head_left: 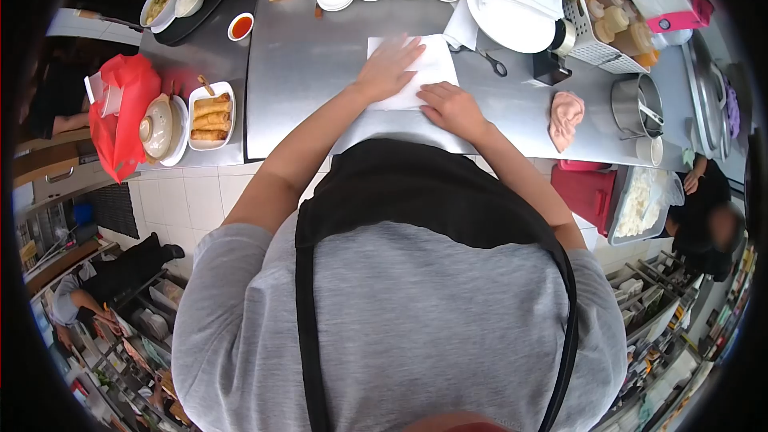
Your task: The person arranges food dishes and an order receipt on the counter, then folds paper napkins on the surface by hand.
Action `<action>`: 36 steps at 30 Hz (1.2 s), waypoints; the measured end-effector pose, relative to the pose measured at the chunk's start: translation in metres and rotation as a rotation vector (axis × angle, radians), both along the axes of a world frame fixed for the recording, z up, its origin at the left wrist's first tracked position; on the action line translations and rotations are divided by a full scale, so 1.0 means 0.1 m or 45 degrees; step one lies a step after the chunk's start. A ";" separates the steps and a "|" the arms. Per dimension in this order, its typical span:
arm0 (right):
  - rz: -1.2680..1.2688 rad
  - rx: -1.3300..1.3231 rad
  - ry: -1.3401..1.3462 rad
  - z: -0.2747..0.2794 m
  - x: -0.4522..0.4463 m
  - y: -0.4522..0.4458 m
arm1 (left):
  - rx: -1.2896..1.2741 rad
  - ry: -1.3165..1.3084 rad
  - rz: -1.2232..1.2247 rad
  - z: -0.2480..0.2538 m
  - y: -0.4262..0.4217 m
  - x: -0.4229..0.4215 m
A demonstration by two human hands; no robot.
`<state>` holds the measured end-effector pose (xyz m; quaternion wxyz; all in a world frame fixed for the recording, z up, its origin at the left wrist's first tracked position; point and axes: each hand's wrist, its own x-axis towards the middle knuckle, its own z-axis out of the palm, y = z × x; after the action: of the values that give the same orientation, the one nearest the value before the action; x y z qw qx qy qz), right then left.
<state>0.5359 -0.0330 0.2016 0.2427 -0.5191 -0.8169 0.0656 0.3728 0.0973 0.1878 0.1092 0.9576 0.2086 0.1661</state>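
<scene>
Counter, 12 o'clock | white sheet apparently being smoothed by left hand, grip released; right hand, grip undeterminable | even pressure, squared edges being called for

L hand & R hand on wht sheet; scissors nr; pink cloth to R

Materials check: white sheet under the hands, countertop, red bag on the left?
White sheet: probably paper or tissue, matte; flat with straight edges, though thin cloth isn't ruled out.
Countertop: looks like metal, likely stainless steel, satin finish; grey with soft, blurred reflections.
Red bag: likely thin plastic film, slightly glossy; crumpled folds and bright highlights.
</scene>
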 end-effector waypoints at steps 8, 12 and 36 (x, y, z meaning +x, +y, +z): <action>0.054 0.133 -0.152 0.04 0.00 0.02 | -0.017 0.103 0.015 0.02 -0.01 0.00; -0.026 0.049 0.060 -0.01 0.05 0.11 | -0.079 0.071 0.018 -0.08 0.11 0.01; -0.582 -0.718 0.949 -0.07 0.21 0.70 | -0.049 0.132 0.023 -0.02 0.01 0.00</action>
<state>0.5565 0.0372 0.1950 0.3759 -0.6709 -0.4915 0.4087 0.3728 0.0981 0.1855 0.1153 0.9607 0.2258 0.1131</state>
